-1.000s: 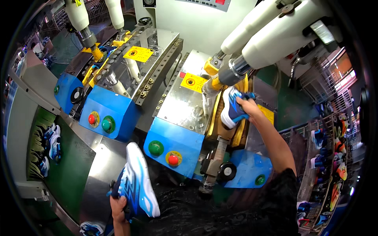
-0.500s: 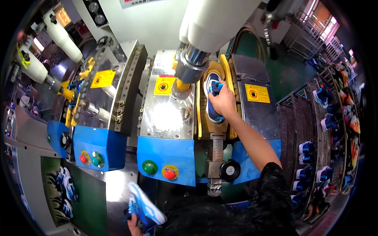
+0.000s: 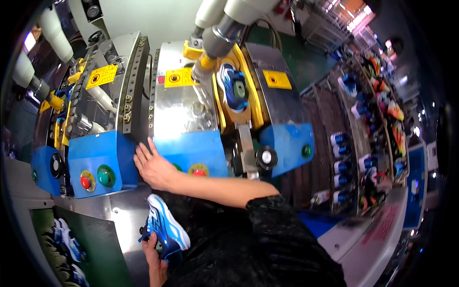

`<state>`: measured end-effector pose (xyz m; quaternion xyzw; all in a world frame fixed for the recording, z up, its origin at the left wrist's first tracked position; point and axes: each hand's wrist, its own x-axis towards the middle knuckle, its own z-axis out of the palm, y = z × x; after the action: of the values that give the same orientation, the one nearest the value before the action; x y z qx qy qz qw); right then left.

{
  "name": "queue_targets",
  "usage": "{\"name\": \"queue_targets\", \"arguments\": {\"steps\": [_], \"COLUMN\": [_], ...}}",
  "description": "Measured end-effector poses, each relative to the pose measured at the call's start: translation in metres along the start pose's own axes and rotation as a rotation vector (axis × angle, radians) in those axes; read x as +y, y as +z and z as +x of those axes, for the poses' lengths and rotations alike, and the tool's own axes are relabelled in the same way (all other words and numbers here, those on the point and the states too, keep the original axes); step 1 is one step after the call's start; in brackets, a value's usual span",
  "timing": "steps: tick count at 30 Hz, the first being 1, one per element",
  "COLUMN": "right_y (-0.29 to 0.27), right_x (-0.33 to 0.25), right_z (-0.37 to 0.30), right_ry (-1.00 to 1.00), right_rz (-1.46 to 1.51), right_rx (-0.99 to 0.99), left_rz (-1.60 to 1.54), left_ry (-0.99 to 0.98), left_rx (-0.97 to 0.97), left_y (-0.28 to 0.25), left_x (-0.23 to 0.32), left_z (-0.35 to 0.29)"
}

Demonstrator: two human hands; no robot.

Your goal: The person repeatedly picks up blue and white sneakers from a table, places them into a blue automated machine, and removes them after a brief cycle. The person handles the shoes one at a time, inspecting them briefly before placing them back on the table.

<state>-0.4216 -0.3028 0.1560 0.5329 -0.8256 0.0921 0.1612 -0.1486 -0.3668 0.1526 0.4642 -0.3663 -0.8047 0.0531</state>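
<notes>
Blue-and-white shoe [image 3: 166,229] gripped in left hand [image 3: 154,256] by its mesh upper.
Right hand [image 3: 154,167] rests open, fingers spread flat against the smooth blue control box [image 3: 191,152].

Steel press bench [image 3: 119,215], blue-white shoe [image 3: 165,229] resting on its edge, green conveyor belt [image 3: 103,253] alongside

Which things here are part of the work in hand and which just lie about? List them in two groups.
In hand:
- blue and white shoe, held by the left hand
- shoe in the press
- blue control box with its red button, under the right hand

Lying about:
- shoes on the racks at right
- shoes on the green belt at lower left
- the left station's red and green buttons
</notes>
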Motion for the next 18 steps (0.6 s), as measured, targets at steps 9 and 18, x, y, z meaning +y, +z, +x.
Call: {"name": "queue_targets", "arguments": {"steps": [9, 18], "right_y": [-0.028, -0.022], "right_x": [-0.06, -0.204], "right_z": [-0.073, -0.077], "right_ry": [0.079, -0.163], "right_rz": [0.953, 1.398], "right_rx": [0.188, -0.353], "left_rz": [-0.376, 0.394], "left_ry": [0.21, 0.63], "left_rx": [-0.029, 0.952], "left_y": [-0.015, -0.17], "left_x": [-0.01, -0.062], "left_z": [-0.029, 0.057]}}
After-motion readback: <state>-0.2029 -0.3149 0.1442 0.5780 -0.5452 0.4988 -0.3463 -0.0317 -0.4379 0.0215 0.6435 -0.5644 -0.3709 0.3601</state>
